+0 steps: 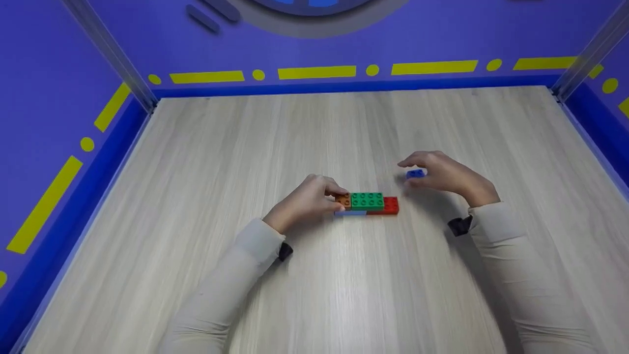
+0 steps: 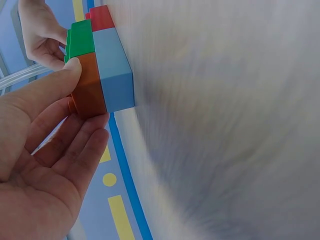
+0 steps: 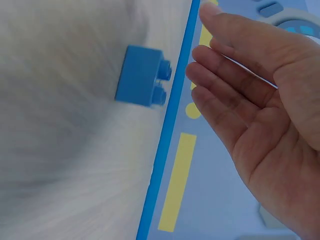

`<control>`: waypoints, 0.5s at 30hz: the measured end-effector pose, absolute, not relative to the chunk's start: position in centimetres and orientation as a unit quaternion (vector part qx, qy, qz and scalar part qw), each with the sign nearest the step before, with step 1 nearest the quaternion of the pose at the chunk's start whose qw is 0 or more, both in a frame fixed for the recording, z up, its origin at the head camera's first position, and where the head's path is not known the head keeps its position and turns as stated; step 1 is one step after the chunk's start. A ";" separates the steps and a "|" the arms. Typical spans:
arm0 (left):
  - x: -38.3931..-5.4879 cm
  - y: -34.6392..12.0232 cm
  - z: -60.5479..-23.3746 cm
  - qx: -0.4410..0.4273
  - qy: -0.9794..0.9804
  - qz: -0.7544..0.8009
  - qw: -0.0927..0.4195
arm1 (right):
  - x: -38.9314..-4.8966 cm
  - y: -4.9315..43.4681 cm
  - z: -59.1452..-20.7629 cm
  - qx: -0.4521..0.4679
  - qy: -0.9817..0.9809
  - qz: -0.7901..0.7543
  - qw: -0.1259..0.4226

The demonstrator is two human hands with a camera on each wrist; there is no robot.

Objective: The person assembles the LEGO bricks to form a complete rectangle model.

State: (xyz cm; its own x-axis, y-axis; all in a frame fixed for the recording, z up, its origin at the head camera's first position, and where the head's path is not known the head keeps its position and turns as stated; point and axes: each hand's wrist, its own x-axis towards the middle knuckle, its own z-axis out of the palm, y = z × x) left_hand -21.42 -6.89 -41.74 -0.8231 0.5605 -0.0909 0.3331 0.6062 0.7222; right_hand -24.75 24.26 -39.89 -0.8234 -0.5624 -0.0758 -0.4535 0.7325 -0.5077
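Observation:
In the head view a joined block of toy bricks lies near the table's middle. On top sit an orange-brown brick point(image 1: 345, 200) and a green brick point(image 1: 367, 201), end to end. Below them are a light blue brick point(image 2: 114, 70) and a red brick point(image 1: 391, 205), whose right end sticks out past the green one. My left hand point(image 1: 310, 199) pinches the orange-brown brick between thumb and fingers. Over to the right, my right hand point(image 1: 446, 172) hovers around a small blue brick point(image 3: 139, 75), thumb and fingers spread apart, the brick lying studs-up on the table.
The wood-grain table point(image 1: 245, 142) is bordered by purple-blue panels with yellow marks at the back point(image 1: 314, 54) and both sides. Dark wrist cameras point(image 1: 460, 226) sit under the cuffs of both pale sleeves point(image 1: 511, 255).

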 end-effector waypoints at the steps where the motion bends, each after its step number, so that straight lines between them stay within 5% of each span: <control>1: -21.4 -6.9 -41.8 0.254 0.883 0.363 0.155 | -24.8 24.4 -39.9 -0.271 0.925 -0.240 0.116; 15: -21.4 -6.9 -41.8 0.247 0.886 0.359 0.158 | -24.9 25.3 -40.8 -0.215 0.938 -0.231 0.143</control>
